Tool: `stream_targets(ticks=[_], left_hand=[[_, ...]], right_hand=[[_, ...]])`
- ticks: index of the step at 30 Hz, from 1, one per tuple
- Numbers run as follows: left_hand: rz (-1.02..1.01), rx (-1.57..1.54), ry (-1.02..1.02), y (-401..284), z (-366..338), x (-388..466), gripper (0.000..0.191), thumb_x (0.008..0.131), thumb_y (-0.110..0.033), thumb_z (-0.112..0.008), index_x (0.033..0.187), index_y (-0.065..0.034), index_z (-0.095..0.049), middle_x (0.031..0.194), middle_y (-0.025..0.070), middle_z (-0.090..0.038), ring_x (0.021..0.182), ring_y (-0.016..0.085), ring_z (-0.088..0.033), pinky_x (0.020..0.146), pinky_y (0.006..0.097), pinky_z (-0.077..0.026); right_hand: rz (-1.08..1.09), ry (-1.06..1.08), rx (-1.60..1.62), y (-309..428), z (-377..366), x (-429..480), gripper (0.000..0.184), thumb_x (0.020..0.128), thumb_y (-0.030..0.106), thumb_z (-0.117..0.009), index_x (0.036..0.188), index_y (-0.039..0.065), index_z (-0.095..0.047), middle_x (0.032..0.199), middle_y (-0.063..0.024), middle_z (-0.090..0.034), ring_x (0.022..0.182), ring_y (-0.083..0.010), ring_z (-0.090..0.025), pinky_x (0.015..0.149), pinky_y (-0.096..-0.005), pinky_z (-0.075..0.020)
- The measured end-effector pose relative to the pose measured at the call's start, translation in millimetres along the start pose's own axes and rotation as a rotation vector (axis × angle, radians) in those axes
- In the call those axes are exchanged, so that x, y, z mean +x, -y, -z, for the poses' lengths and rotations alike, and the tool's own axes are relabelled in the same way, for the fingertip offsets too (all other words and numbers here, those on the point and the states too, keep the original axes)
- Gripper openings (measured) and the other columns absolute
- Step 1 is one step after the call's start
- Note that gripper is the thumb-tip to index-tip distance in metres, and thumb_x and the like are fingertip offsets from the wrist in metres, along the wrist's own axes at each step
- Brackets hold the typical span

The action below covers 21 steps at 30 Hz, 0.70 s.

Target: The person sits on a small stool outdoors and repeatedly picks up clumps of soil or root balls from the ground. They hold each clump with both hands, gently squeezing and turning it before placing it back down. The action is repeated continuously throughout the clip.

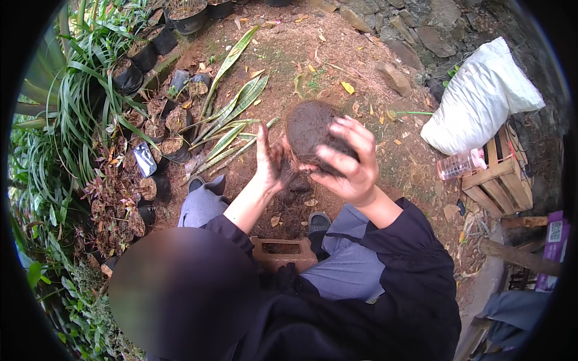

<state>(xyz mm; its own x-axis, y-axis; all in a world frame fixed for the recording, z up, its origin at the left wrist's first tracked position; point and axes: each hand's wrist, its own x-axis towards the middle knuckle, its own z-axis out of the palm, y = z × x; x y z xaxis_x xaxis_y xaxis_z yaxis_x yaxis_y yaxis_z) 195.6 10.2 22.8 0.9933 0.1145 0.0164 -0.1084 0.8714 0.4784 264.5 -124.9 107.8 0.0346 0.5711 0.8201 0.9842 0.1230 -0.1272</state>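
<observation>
A dark brown, rounded ball of soil and fibre [309,128] is held up in front of me, with loose hairy strands around its edge. My right hand [350,158] grips its right side and underside with spread, slightly blurred fingers. At the ball's lower left is my left hand [271,164], its fingers against the ball and its thumb pointing up, apart from it. Soil dirties the left palm. Below the hands, dark clumps of soil [293,187] lie on the ground, partly hidden by the left hand and wrist.
Cut snake plant leaves [230,104] lie ahead to the left, near black plant bags [128,76] and a phone [145,159]. Rightward are a white sack [483,97], a wooden crate [499,176] and a pink-lidded bottle [460,163]. A brown plastic stool [284,252] is beneath me.
</observation>
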Motion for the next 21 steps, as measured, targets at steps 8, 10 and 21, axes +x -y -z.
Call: stream_targets(ticks=[8, 10, 21], left_hand=[[0.078, -0.546, -0.274, 34, 13, 28, 0.073, 0.089, -0.066, -0.043, 0.138, -0.0116, -0.042, 0.137, 0.0141, -0.048, 0.123, 0.032, -0.05, 0.106, 0.0497, -0.041], [0.091, -0.517, -0.272, 38, 17, 26, 0.072, 0.089, -0.066, -0.043, 0.135, -0.0118, -0.044, 0.135, 0.013, -0.049, 0.119, 0.03, -0.054, 0.101, 0.0473, -0.046], [0.198, -0.374, -0.14, 37, 29, 14, 0.064, 0.088, -0.062, -0.051, 0.129, -0.0123, -0.049, 0.123, 0.0094, -0.056, 0.108, 0.022, -0.06, 0.078, 0.0359, -0.057]], right_hand=[[-0.406, 0.477, 0.008, -41, -18, -26, 0.067, 0.089, 0.036, -0.06, 0.144, 0.017, -0.026, 0.15, -0.0144, -0.034, 0.141, -0.0307, -0.029, 0.111, -0.0617, -0.0034], [-0.186, 0.494, -0.111, -48, -10, -20, 0.065, 0.084, 0.035, -0.067, 0.138, 0.015, -0.037, 0.146, -0.0086, -0.042, 0.137, -0.0254, -0.037, 0.112, -0.0572, -0.01], [0.13, 0.411, 0.034, -49, -18, -31, 0.037, 0.081, 0.037, -0.069, 0.107, 0.01, -0.07, 0.12, -0.0085, -0.064, 0.116, -0.0274, -0.057, 0.101, -0.044, -0.0431]])
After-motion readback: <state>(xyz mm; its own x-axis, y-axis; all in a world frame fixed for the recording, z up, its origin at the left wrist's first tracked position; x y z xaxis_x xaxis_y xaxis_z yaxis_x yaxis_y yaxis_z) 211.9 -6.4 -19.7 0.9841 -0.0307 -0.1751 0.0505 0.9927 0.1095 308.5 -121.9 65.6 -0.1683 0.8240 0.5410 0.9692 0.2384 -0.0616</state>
